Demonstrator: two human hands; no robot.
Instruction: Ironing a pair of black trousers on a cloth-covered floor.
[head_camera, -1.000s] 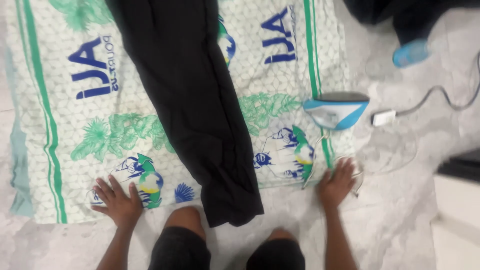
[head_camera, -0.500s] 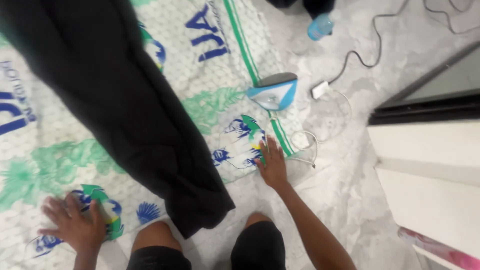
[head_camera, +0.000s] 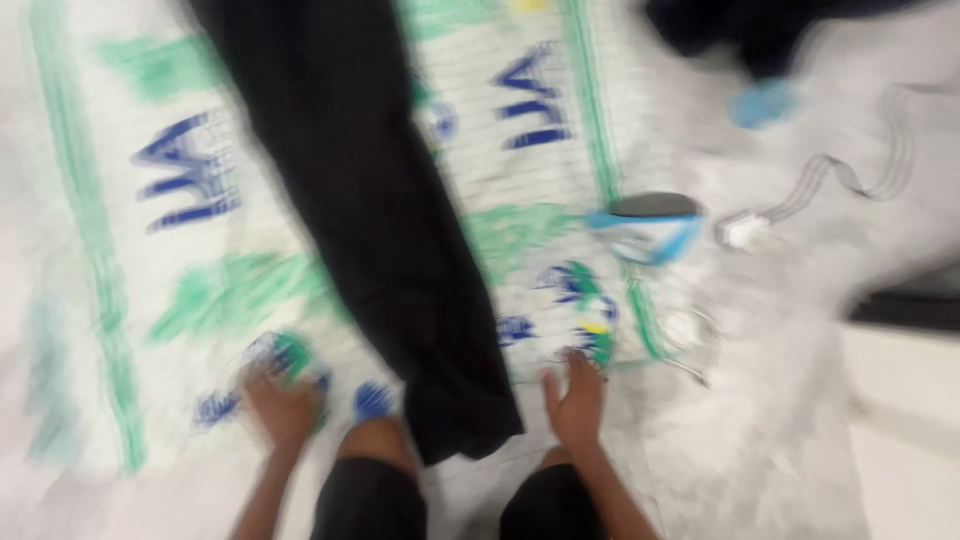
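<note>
Printed cloth (head_camera: 150, 250) under both hands' fingers (head_camera: 575, 375)

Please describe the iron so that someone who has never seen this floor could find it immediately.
Find the large white cloth with green and blue prints spread on the pale floor. Follow its right green stripe to the iron standing there, beyond the right hand. It is the only light blue and white thing with a dark flat plate.

The cloth (head_camera: 150, 260) is white with green stripes, green leafy prints and blue motifs, spread flat on the floor; the view is blurred. Its near edge lies under the left grip (head_camera: 283, 408) and right grip (head_camera: 577, 402), both pressed flat on it. The black garment (head_camera: 370, 220) lies lengthwise between them, its end overhanging the cloth's near edge.
</note>
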